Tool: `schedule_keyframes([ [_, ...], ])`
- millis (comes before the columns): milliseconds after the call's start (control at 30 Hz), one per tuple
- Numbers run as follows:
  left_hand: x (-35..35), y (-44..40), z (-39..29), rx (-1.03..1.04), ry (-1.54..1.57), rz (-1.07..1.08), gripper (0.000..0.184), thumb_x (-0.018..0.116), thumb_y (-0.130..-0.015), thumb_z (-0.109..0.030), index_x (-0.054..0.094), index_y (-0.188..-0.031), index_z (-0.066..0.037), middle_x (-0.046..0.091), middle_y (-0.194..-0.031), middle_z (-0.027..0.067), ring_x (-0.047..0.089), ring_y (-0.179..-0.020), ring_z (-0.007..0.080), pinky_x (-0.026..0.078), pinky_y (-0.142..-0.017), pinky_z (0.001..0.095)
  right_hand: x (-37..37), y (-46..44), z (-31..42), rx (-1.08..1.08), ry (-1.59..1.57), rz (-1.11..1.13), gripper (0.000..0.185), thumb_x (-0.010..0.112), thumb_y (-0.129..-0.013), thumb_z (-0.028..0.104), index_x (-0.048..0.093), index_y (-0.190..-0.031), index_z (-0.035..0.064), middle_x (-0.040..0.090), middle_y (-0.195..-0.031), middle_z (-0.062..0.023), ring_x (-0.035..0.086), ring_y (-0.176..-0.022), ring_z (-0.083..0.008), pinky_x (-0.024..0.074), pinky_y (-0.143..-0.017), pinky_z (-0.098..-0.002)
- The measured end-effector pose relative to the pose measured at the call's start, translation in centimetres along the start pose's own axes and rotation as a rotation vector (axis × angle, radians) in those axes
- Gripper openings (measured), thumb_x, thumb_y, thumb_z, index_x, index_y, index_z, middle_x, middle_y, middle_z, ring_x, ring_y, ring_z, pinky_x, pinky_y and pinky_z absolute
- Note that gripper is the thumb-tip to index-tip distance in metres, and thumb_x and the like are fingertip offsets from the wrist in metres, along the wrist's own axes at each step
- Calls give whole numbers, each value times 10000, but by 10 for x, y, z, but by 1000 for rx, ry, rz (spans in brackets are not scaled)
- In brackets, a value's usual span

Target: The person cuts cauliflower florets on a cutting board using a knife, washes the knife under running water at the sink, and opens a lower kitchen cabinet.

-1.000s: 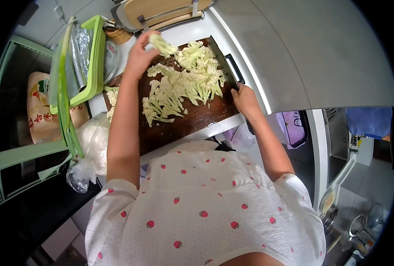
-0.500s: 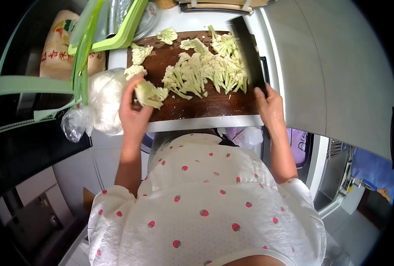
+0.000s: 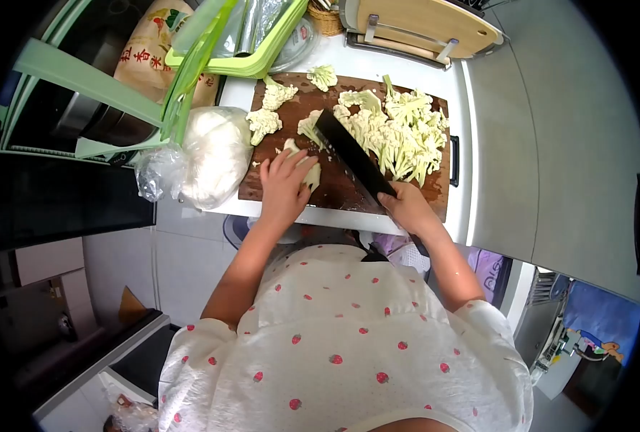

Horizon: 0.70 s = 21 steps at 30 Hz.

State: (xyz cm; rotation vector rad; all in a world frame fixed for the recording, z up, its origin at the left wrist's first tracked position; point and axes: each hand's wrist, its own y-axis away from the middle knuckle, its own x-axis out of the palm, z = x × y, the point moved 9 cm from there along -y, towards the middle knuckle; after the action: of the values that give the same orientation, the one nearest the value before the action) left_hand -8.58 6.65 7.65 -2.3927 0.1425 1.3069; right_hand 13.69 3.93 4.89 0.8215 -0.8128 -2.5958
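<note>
On the wooden cutting board my left hand holds down a pale cauliflower piece, fingers curled over its top. My right hand grips a kitchen knife with a broad dark blade. The blade slants across the board just right of the held piece, apart from my left fingers. Cut cauliflower florets lie heaped on the right half of the board. Uncut-looking florets sit along its left edge, and one more floret rests at the back edge.
A white plastic bag stands close by the board's left side. Behind it are a green plastic basket and a printed sack. Boards in a rack stand at the back right, beside a grey cabinet surface.
My left hand has lowered the cauliflower piece onto the board. The knife has swung leftward from the right edge to beside that piece. The whole view has shifted somewhat.
</note>
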Motion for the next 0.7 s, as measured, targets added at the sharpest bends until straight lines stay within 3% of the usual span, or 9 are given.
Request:
schedule_keyframes([
  [33, 9, -5, 0, 39, -6, 32, 530, 590, -675, -3, 589, -1182, -156, 504, -1286, 75, 387, -1258, 320, 232, -1028, 551, 1, -1, -2, 7, 2, 2, 207, 570, -874, 163, 610, -933, -32, 520, -600, -161, 542, -566, -245, 432, -585, -380],
  [100, 21, -7, 3, 26, 28, 88, 533, 556, -689, 21, 591, -1190, -157, 473, -1318, 97, 374, -1281, 316, 241, -1023, 560, -4, 0, 14, -223, 114, -115, 224, 568, -872, 168, 618, -974, -25, 567, -658, -220, 577, -627, -342, 444, -625, -401],
  [133, 15, -6, 2, 31, 32, 60, 535, 554, -691, 17, 586, -1198, -149, 466, -1324, 104, 371, -1284, 326, 247, -1022, 552, -2, -1, 13, -204, 147, -102, 244, 568, -869, 173, 620, -1013, -18, 587, -723, -259, 582, -701, -403, 450, -663, -413],
  [200, 4, -2, 7, 22, 103, -8, 548, 543, -688, 13, 570, -1220, -118, 451, -1336, 127, 370, -1281, 354, 274, -1023, 504, 2, 2, 13, -160, 145, -74, 239, 558, -884, 164, 615, -1031, -16, 582, -707, -245, 581, -680, -375, 449, -662, -404],
  [233, 3, 5, 17, -52, 135, -45, 534, 603, -697, -29, 560, -1224, -100, 452, -1328, 140, 391, -1251, 366, 299, -1015, 462, 5, 3, 12, -139, 143, -64, 236, 554, -890, 160, 614, -1035, -15, 579, -700, -242, 575, -668, -369, 448, -659, -402],
  [300, 5, 18, 25, -174, 147, -80, 535, 667, -695, -57, 560, -1217, -103, 498, -1276, 131, 443, -1188, 356, 342, -982, 439, 9, 3, 11, -186, 129, -79, 237, 547, -902, 161, 610, -1051, -12, 567, -671, -223, 557, -627, -333, 442, -643, -395],
  [367, 13, 21, 30, -151, 152, -69, 536, 687, -691, -59, 563, -1211, -104, 521, -1245, 125, 465, -1158, 348, 359, -966, 434, 7, 6, 12, -122, 104, -74, 241, 548, -905, 171, 611, -1052, -9, 555, -656, -217, 546, -611, -320, 437, -632, -389],
  [700, 7, 12, 37, -143, 254, -145, 556, 708, -682, -37, 552, -1212, -98, 549, -1208, 118, 504, -1098, 329, 394, -930, 418, -3, 26, 20, -100, 272, -39, 256, 553, -908, 198, 606, -1050, -9, 579, -696, -238, 589, -670, -377, 451, -646, -413],
])
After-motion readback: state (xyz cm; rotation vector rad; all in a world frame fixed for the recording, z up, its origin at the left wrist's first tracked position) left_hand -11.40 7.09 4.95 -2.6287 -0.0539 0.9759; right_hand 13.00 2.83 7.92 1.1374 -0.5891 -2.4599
